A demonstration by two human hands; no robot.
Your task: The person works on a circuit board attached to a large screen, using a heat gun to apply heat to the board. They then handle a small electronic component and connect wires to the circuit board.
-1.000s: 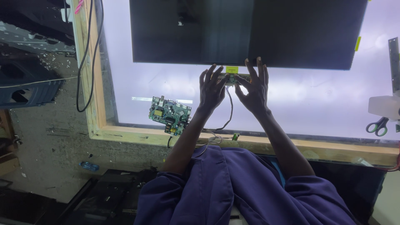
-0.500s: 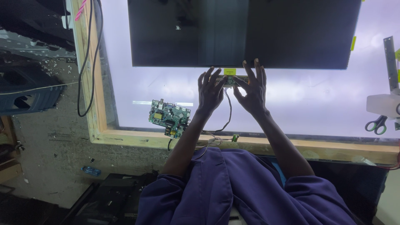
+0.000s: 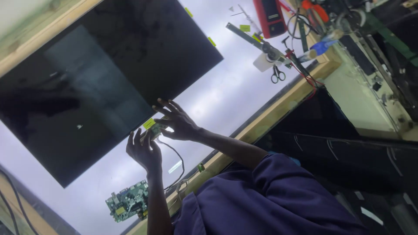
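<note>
Together at the panel's edge: both hands worked one spot, fingers spread, at the lower edge of the large dark flat display panel (image 3: 100, 87).
Left hand (image 3: 143, 150): fingers loosely curled and partly open, tips at a small green connector board (image 3: 157, 129) by the panel's edge; whether the grip actually pinched it could not be told.
Right hand (image 3: 176, 122): fingers fanned wide, palm down, tips touching the same small board and the panel rim; no closed grip showed.
Small yellow tape tab (image 3: 149, 123): stuck on the panel's edge, just beside the fingertips of both hands.
Thin black cable (image 3: 177, 156): ran from the small board down towards the person's chest, curving between the two forearms.
Display panel: lay flat on the lit white desk (image 3: 226, 95), covering much of it, tilted in the view.
Green circuit board (image 3: 127, 202): lay on the desk near the left forearm, well apart from the hands.
Wooden frame (image 3: 278, 109): edged the desk, passing just under the right forearm.
Black-handled scissors (image 3: 277, 74): lay on the desk far beyond the right hand.
White round-based tool (image 3: 264, 62): sat just beside the scissors.
Red rectangular device (image 3: 270, 16): stood at the far end of the desk among tangled wires.
Purple sleeves (image 3: 270, 196): filled the lower part of the view.
</note>
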